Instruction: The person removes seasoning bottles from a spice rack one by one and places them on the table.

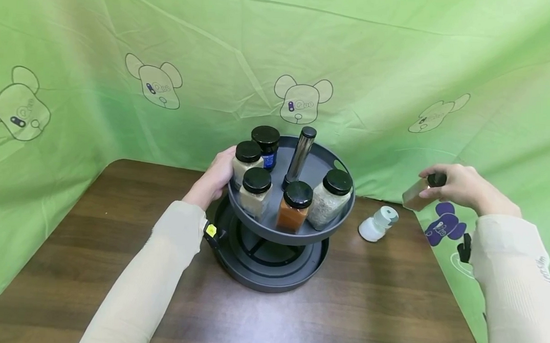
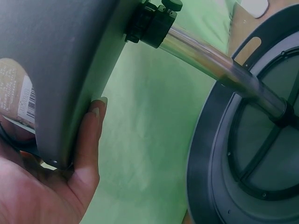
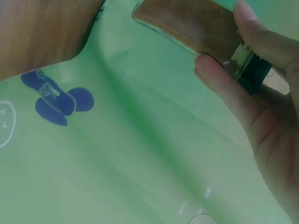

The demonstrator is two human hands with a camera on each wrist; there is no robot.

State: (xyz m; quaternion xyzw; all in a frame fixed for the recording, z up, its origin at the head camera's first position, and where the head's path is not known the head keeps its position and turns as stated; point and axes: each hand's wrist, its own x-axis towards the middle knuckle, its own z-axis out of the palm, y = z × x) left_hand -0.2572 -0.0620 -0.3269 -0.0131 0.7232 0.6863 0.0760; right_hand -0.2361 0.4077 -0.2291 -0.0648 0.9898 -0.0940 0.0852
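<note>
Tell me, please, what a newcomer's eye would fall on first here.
Probably the two-tier gray turntable mid-view on the wooden table, with five black-lidded jars on its upper tray. The left hand grips the tray's left side, while the right hand holds a tilted spice jar near the table's far right corner.

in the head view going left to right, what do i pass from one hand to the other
Left hand → front pale-filled jar → orange-filled jar → whitish-grain jar → small white bottle → held jar → right hand
</note>
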